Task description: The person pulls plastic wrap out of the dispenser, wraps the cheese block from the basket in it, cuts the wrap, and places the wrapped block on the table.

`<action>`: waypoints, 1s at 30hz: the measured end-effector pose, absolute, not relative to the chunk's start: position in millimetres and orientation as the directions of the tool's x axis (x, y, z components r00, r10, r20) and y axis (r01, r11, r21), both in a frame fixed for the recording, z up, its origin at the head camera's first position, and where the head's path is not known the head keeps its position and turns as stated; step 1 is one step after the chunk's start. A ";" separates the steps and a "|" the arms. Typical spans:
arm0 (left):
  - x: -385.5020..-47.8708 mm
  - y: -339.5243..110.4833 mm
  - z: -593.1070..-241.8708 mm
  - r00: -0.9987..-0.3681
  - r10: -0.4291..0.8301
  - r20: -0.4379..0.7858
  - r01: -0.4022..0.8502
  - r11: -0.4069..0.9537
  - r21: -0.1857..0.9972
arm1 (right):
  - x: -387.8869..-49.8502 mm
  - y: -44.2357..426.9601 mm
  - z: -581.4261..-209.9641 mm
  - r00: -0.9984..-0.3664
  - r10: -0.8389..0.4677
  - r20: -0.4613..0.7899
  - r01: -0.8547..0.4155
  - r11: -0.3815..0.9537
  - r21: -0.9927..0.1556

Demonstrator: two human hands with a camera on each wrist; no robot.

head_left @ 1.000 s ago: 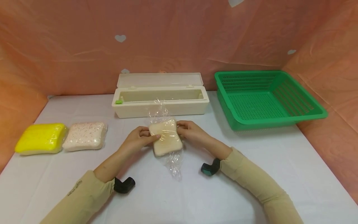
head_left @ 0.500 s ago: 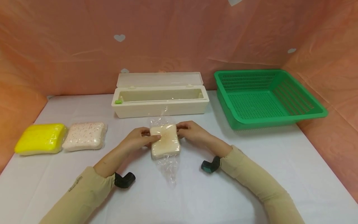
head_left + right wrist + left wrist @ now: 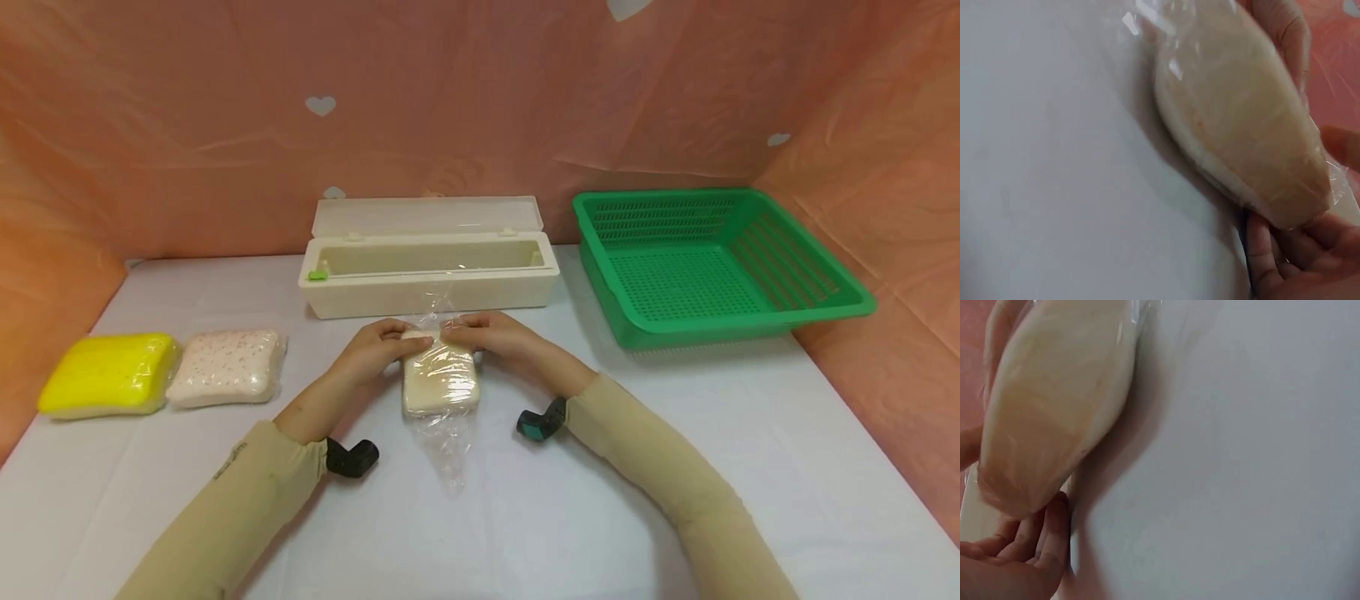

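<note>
A cream, bread-slice-shaped block, faintly browned on its face, is wrapped in clear plastic film. Loose film trails from its near edge, and more bunches up at its far edge. My left hand holds the upper left corner, thumb on top and fingers at the side and underneath. At the far right corner my right hand grips the block, thumb laid over the top near the film. In the right wrist view, curled fingers reach beneath the block; its underside is hidden.
Behind the hands stands a long white dispenser box with its lid raised and a green slider. A green basket is at back right. Wrapped yellow and speckled pink blocks lie at left.
The block has turned from tilted to nearly straight, its loose film swinging left. My right hand has moved from its right side to the far edge, thumb now on top; the left shifted slightly farther.
</note>
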State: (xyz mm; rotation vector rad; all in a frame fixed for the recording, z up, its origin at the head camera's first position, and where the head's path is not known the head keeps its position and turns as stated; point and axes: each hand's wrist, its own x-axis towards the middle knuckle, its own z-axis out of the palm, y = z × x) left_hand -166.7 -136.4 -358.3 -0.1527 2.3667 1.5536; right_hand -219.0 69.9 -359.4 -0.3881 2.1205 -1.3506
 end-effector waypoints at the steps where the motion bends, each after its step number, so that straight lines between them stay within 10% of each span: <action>1: -167.7 -136.1 -359.0 -0.950 0.078 -0.303 -0.252 0.386 0.888 | -220.3 68.7 -359.9 -0.784 -0.532 -0.320 0.064 0.444 -0.894; 15: -165.8 -128.4 -364.7 -0.970 -0.036 -0.239 -0.241 0.245 0.939 | -221.3 65.0 -368.4 -0.825 -0.487 -0.286 0.255 0.132 -0.958; 23: -159.3 -128.6 -358.6 -0.994 -0.002 -0.108 -0.104 0.304 0.947 | -214.5 74.2 -359.5 -0.845 -0.527 -0.091 -0.056 0.257 -0.965; 30: -148.4 -135.4 -349.4 -0.987 0.125 0.105 0.145 0.373 0.916 | -210.4 83.7 -350.0 -0.715 -0.680 0.164 -0.387 0.189 -0.903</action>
